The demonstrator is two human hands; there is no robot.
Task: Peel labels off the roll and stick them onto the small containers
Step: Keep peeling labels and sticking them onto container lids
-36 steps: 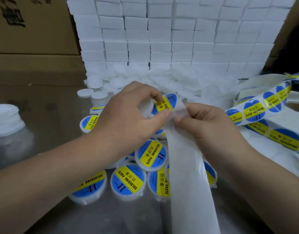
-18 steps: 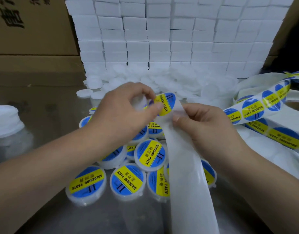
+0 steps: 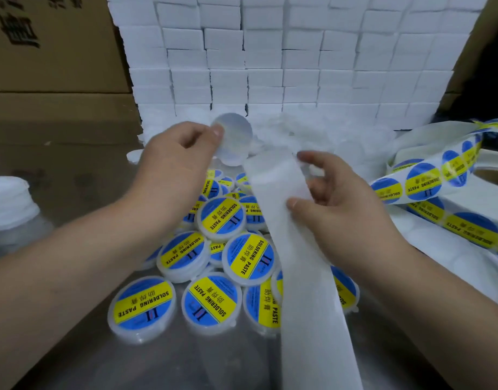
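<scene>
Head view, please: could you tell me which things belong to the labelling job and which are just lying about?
Job: blank container in left hand; backing strip in right hand; label roll; labelled containers.
Lying about: white boxes; cardboard boxes.

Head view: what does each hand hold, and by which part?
Left hand pinches a round container by its rim; right hand grips the backing strip near its fold.

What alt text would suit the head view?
The left hand holds a plain round container above a pile of labelled containers on a metal table, while the right hand pinches the bare backing strip. A strip of blue-and-yellow labels lies at right; stacked white boxes stand behind.
</scene>
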